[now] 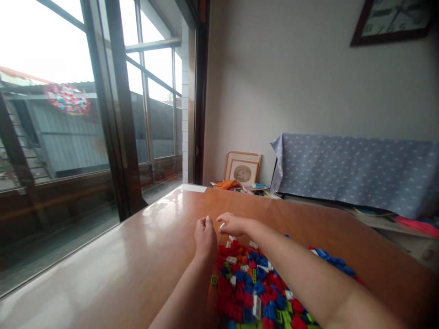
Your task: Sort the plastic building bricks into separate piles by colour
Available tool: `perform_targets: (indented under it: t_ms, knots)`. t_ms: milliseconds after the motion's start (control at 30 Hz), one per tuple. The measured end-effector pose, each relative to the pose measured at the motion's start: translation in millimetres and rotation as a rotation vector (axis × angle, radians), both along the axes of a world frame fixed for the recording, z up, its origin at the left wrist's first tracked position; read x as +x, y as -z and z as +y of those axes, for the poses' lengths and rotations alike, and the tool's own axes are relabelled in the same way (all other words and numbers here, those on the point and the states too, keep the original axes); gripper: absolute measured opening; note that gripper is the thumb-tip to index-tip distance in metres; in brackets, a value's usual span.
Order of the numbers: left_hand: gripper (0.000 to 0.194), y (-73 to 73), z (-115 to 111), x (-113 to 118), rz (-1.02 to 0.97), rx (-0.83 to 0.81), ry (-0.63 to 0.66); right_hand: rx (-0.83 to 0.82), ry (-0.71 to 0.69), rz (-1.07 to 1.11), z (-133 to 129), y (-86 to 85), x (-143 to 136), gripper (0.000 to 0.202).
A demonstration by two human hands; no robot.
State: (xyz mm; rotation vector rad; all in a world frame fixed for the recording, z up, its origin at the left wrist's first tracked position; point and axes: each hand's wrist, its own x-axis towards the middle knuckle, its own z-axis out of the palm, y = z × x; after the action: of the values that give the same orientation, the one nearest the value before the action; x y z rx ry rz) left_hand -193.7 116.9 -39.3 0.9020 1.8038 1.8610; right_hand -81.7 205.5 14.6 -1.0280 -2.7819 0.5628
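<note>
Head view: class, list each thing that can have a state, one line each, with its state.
Bare left hand: fingers curled, any contents hidden
Bare right hand: fingers bent
Small white plastic piece: apparently held in the right hand
Brown table: glossy, reflecting light
Red, blue, green and white plastic bricks: jumbled together on the table
Blue-grey white-patterned cloth: draped
Wood-framed picture: propped up
Dark-framed clock: hung up

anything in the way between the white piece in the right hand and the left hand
Nothing visible: an open gap separates the white piece in the right hand from the left hand. The bricks lie below that gap in the view.
</note>
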Motion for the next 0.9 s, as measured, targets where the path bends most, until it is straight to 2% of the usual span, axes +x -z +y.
perform_targets:
  t_ms: [100,200,367,500,600,767,900]
  knots:
    - [0.043,5.2,3.1,-0.8,-0.011,-0.014,0.006,0.021,-0.008,-0.121,-6.6,6.0,-7.8,0.045]
    - [0.043,9.3,3.7,2.3,-0.007,-0.042,0.03,0.062,0.014,-0.234,-19.2,5.9,8.8,0.036]
    - [0.041,6.9,-3.3,15.3,0.061,-0.103,0.118,0.105,0.078,-0.392,-44.3,-7.5,60.1,0.023]
    - [0.038,3.0,-9.4,25.6,0.157,-0.141,0.266,0.122,0.154,-0.457,-62.2,-19.3,102.5,0.018]
    - [0.04,-0.5,-13.8,32.8,0.242,-0.181,0.396,0.181,0.223,-0.448,-76.7,-25.4,133.3,0.017]
    - [0.045,-8.2,-20.4,43.7,0.515,-0.335,0.553,0.197,0.378,-0.384,-103.7,-29.1,182.2,0.015]
    - [0.044,-7.6,-21.9,52.5,0.56,-0.261,0.64,0.165,0.464,-0.28,-122.5,-25.4,217.9,0.011]
